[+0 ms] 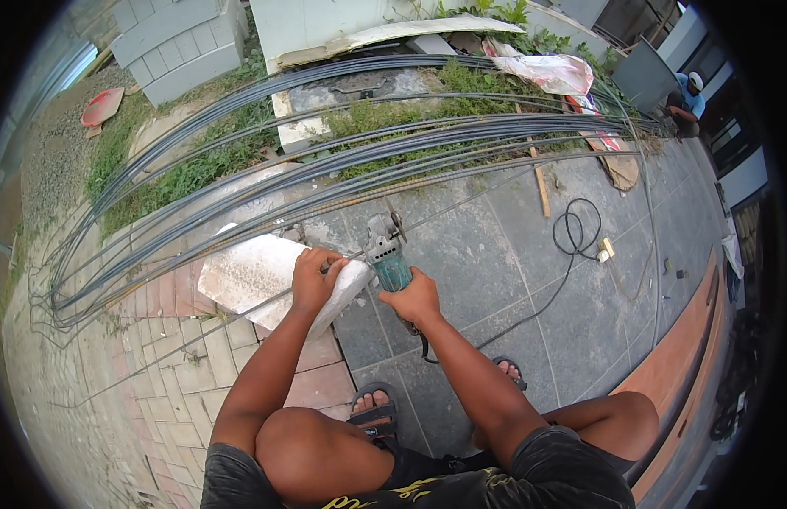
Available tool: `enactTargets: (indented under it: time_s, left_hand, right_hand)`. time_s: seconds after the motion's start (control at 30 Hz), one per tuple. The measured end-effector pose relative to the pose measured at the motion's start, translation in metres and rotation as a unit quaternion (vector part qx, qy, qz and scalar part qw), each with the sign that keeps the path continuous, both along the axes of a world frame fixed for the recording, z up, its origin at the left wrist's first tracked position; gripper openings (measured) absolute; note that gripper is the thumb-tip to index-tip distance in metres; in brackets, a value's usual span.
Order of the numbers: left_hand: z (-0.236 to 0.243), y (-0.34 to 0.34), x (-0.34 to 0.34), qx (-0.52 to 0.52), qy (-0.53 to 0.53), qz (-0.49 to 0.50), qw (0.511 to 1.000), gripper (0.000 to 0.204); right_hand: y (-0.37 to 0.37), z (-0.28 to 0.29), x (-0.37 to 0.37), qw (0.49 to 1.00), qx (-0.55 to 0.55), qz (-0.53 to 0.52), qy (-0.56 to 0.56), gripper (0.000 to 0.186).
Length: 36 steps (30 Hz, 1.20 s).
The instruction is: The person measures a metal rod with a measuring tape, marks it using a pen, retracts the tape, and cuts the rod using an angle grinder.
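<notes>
My right hand (413, 299) is closed around the teal body of an angle grinder (392, 270). Its grey head and upright disc (397, 224) meet a thin steel rod (228, 324) just beyond my left hand; whether the disc touches the rod I cannot tell. With fingers wrapped round that rod, my left hand (315, 278) rests at the top of a pale, chipped stone block (256, 270). The rod slants across the block, from the brick paving at lower left toward the upper right.
A long bundle of steel bars (343, 140) curves across the ground ahead. The grinder's black cord (538, 314) trails right over grey tiles to a connector (606, 249). A wooden stick (542, 188) lies nearby, brown boards (678, 339) at right. Another person (689, 103) crouches far right.
</notes>
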<state>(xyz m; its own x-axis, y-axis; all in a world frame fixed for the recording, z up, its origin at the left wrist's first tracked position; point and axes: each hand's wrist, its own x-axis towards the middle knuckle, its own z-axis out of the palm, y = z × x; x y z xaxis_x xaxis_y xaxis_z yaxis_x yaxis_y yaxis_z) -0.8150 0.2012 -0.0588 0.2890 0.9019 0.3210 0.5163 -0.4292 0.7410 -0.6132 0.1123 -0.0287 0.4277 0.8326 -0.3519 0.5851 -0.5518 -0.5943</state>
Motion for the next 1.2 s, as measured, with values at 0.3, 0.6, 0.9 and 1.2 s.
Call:
enactTargets:
  time_s: [0.3, 0.6, 0.9, 1.2]
  left_hand:
    - [-0.001, 0.0, -0.002, 0.002, 0.002, 0.002, 1.0, 0.012]
    - [0.0, 0.0, -0.001, -0.009, 0.004, 0.0, 1.0, 0.012]
    - [-0.003, 0.001, 0.0, 0.035, 0.001, -0.003, 0.999, 0.013]
    - [-0.003, 0.0, -0.001, 0.03, 0.002, 0.0, 1.0, 0.012]
  right_hand:
    - [-0.001, -0.01, 0.001, 0.999, 0.032, -0.016, 0.017, 0.067]
    - [0.0, -0.001, 0.003, 1.0, -0.013, 0.001, 0.021, 0.083]
    - [0.001, -0.008, 0.005, 1.0, -0.017, 0.002, 0.022, 0.09]
    - [0.001, -0.002, 0.003, 0.999, -0.019, 0.003, 0.03, 0.082]
